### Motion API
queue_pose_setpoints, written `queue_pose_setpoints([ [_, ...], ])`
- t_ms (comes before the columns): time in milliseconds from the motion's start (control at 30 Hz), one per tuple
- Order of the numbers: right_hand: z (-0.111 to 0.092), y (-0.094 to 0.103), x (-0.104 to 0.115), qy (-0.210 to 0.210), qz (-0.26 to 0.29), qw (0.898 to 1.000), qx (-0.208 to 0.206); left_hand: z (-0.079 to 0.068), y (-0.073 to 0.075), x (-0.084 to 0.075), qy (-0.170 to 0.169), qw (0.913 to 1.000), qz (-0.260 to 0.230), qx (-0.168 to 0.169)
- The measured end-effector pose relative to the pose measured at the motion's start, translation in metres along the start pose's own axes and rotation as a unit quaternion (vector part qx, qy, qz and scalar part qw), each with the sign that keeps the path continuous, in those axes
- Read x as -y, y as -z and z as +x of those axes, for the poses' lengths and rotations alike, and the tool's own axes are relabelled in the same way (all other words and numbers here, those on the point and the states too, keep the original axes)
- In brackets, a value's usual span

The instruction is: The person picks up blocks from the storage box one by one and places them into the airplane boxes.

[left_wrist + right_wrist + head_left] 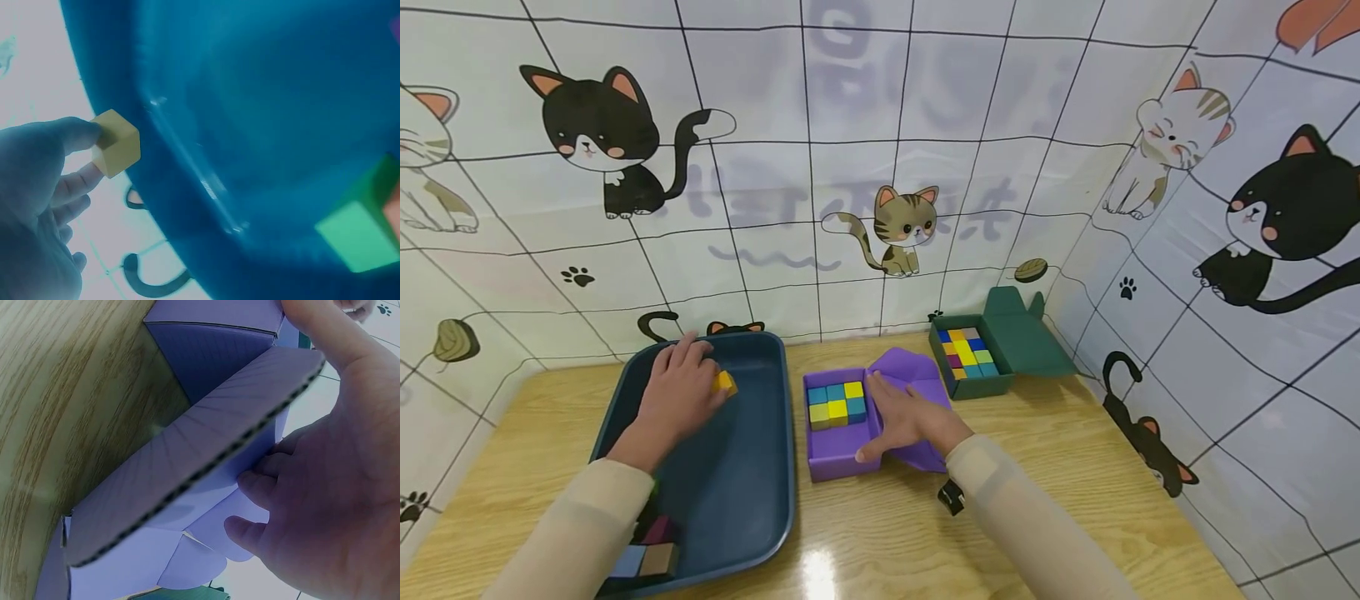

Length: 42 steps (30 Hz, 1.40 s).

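My left hand (673, 400) pinches a yellow cube (117, 145) between thumb and fingertips, over the far part of a dark blue tray (737, 483). In the left wrist view, a green cube (359, 237) shows lower down in that tray. A purple cardboard box (846, 467) stands right of the tray with its lid (928, 396) folded out to the right. Two rows of blue and yellow cubes (837, 408) fill its far part. My right hand (906, 417) rests at the box's right edge by the lid, thumb spread toward the front and fingers loosely bent.
A green cardboard box (988, 387) with several coloured cubes stands at the back right, its lid (1030, 337) open. Some blocks (658, 560) lie in the tray's near left corner. A small black object (951, 497) is on the table near the right sleeve. A cat-patterned sheet (760, 183) hangs behind.
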State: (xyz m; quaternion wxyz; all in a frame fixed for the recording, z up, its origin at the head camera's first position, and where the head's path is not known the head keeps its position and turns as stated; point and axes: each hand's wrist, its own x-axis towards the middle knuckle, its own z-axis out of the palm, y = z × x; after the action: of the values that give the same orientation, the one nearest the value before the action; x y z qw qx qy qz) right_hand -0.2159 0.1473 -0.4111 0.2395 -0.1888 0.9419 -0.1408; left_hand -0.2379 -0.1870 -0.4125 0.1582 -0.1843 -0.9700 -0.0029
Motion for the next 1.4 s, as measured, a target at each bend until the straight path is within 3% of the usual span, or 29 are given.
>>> queue_pose_setpoints([
  [300, 0.001, 0.001, -0.001, 0.004, -0.004, 1.000, 0.001, 0.013, 0.022, -0.027, -0.039, 0.9984, -0.034, -0.023],
  [500, 0.000, 0.002, 0.001, -0.004, -0.011, 1.000, 0.008, 0.023, 0.028, -0.049, -0.060, 0.9966, -0.047, -0.030],
  [700, 0.001, 0.002, 0.000, -0.009, -0.019, 1.000, 0.007, 0.029, 0.031, -0.078, -0.106, 0.9923, -0.061, -0.021],
  [967, 0.002, 0.001, 0.001, -0.015, -0.014, 1.000, 0.009, 0.031, 0.018, -0.107, -0.148, 0.9868, -0.060, 0.028],
  [1400, 0.003, 0.002, 0.000, -0.012, -0.005, 1.000, 0.009, 0.030, -0.004, -0.117, -0.144, 0.9803, -0.034, 0.131],
])
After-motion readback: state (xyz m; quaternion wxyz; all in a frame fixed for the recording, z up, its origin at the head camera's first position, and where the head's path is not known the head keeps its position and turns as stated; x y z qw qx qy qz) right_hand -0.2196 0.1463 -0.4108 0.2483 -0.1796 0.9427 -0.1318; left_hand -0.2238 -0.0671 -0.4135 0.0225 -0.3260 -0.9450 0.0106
